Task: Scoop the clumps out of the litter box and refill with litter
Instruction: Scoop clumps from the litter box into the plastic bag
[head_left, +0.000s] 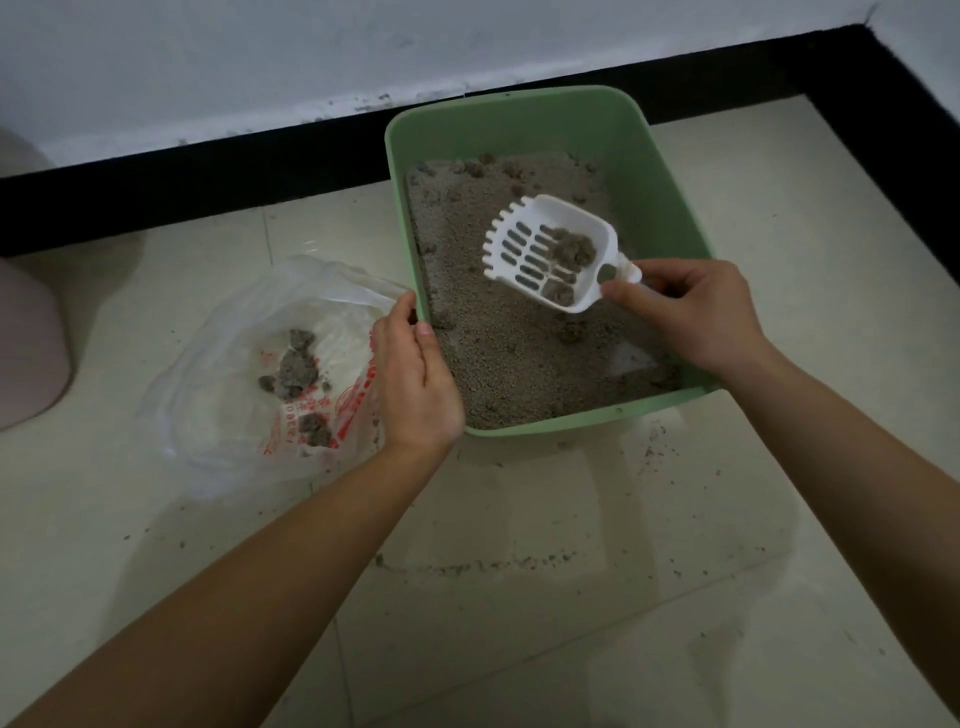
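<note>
Head view: right hand (691, 317) pinches white slotted plastic scoop (550, 254), holding clumps above green plastic litter box (670, 171) so loose grains sift. Left hand (415, 374) grips clear plastic bag (218, 395), keeping its mouth open.

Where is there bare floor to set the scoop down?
Bare tile lies in front of the litter box. More lies right of it, up to the black skirting. Left is crowded: bag and left hand.
</note>
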